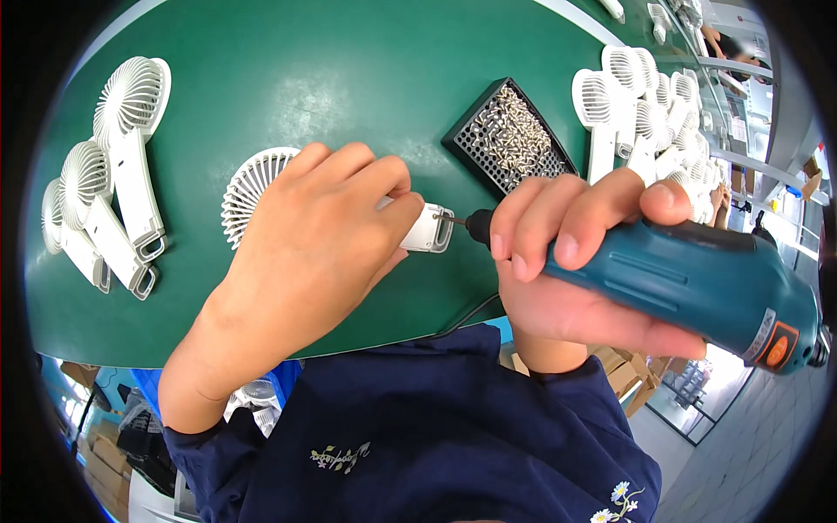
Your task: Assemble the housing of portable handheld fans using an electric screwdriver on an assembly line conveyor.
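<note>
On the green table lies a white handheld fan (pixel 253 190), its slatted round head to the left and its handle end pointing right. My left hand (pixel 324 228) is closed over the fan's handle and hides most of it. In my right hand (pixel 593 253) is a teal electric screwdriver (pixel 671 275), held level with fingers wrapped round its body. Its thin bit reaches left to the end of the fan's handle; whether a screw sits at the tip is too small to tell. Just beyond my right hand is a black perforated tray (pixel 475 131) with many small silvery screws (pixel 514 131).
Several white fans (pixel 131 166) lie at the table's left. A larger heap of white fans (pixel 645 113) is piled at the right. A black cable (pixel 471 315) runs by the table's near edge. Another person (pixel 737 52) is at the far right, and cardboard boxes (pixel 628 379) stand below the table.
</note>
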{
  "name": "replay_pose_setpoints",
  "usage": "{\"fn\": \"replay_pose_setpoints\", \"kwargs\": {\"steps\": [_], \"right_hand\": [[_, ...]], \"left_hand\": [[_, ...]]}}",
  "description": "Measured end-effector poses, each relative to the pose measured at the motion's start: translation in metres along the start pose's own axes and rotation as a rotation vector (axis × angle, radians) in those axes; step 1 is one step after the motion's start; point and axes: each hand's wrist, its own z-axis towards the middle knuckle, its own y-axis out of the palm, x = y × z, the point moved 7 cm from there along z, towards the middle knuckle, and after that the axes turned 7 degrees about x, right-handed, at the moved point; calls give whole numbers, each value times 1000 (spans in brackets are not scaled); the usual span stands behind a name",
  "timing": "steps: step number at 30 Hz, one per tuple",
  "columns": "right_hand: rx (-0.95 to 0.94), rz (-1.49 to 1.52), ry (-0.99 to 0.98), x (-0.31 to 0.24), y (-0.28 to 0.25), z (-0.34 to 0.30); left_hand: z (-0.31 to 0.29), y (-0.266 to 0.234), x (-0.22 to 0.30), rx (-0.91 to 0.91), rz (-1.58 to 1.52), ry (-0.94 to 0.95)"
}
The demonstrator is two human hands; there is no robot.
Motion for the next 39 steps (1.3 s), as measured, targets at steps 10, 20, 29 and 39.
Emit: {"fn": "replay_pose_setpoints", "kwargs": {"steps": [10, 20, 29, 39], "right_hand": [[17, -24, -126, -20, -3, 4], [193, -32, -185, 3, -43, 41], [186, -66, -199, -3, -39, 38], [110, 133, -65, -32, -13, 30]], "left_hand": [[-1, -1, 0, 44, -17, -11], [1, -1, 4, 73, 60, -79], [5, -6, 4, 187, -62, -110], [16, 1, 5, 300, -398, -60]]}}
